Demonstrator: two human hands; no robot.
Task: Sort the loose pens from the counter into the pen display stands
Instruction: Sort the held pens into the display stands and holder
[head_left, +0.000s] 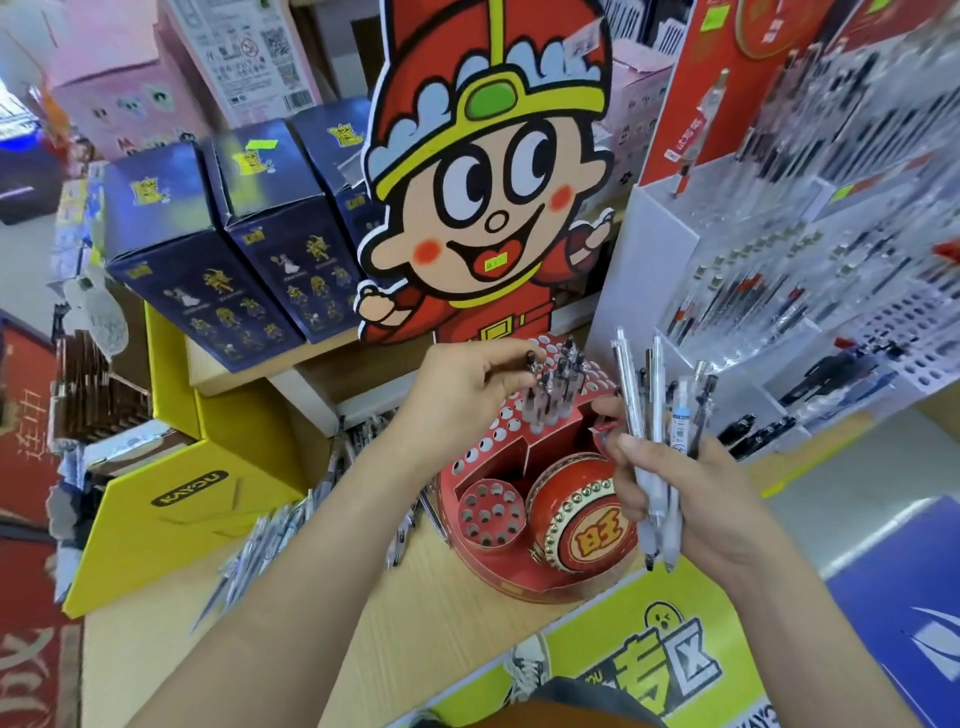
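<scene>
While spare pens (655, 410) are gripped by the right hand (691, 499), one pen (532, 362) pinched by the left hand (462, 389) must be seated in the red stand (493, 436).

The red display stand (550, 439) is glossy printed cardboard; the pens (655, 395) have clear plastic barrels; the counter (415, 613) shows pale, smooth wood grain.

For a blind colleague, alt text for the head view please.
Left hand pinches a pen at the red pen display stand while the right hand grips a bundle of pens. Loose pens lie on the wooden counter.
</scene>
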